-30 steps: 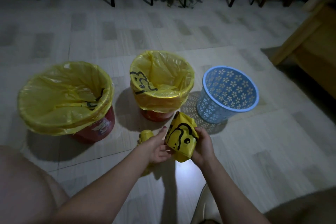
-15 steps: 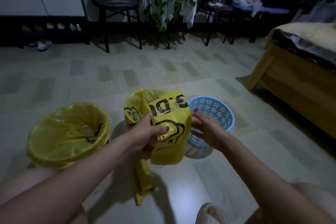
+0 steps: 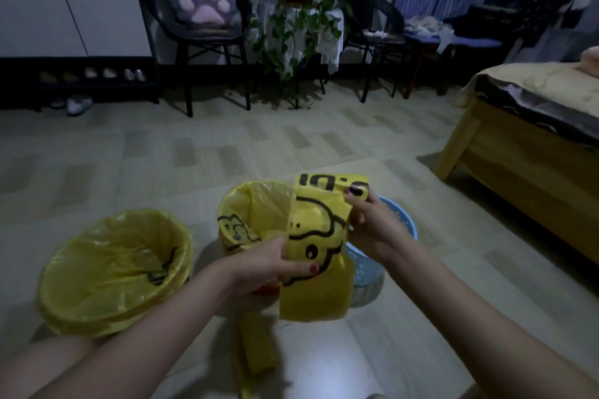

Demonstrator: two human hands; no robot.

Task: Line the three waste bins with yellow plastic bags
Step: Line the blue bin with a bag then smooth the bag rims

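A folded yellow plastic bag with a black cartoon print hangs upright between my hands. My left hand pinches its lower left edge. My right hand pinches its upper right corner. Behind the bag stand three bins on the floor. The left bin and the middle bin are each lined with a yellow bag. The blue perforated bin on the right is mostly hidden by my right hand and shows no liner. More yellow bags lie on the floor below my hands.
A wooden bed frame stands at the right. Two black chairs and a potted plant line the far wall, with a low shoe rack at the left. Tiled floor lies between them and the bins.
The view has tilted up from the floor to the room. Both hands have raised the bag and unfolded it longer; my right hand moved to its top corner.
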